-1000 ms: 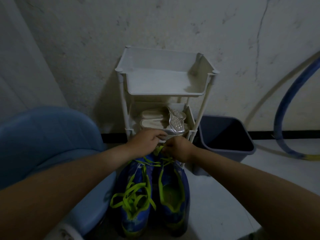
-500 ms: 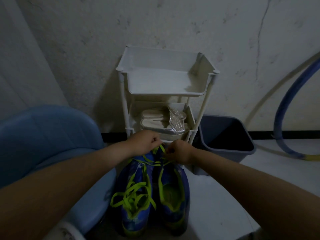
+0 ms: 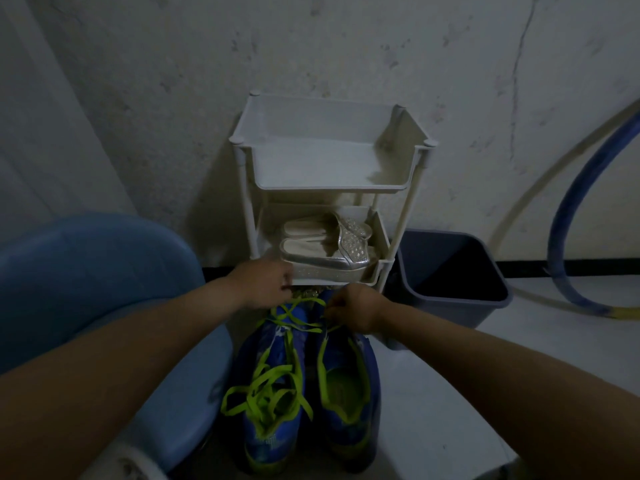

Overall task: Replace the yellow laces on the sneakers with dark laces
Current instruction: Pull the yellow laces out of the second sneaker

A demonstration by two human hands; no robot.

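Note:
Two blue sneakers stand side by side on the floor, toes away from me. The left sneaker carries loose yellow-green laces piled over its tongue. The right sneaker shows an open yellow-green collar, and a strand of yellow lace crosses its toe end. My left hand pinches a lace end near the toes. My right hand pinches the lace on the right sneaker's far end. No dark laces are visible.
A white three-tier plastic rack stands against the wall just beyond the sneakers, with silver sandals on its middle shelf. A blue tub sits left, a grey bin right, and a blue hose curves at far right.
Both hands have drawn apart: the left moved left and up toward the rack's shelf, the right moved slightly right, stretching the yellow lace between them.

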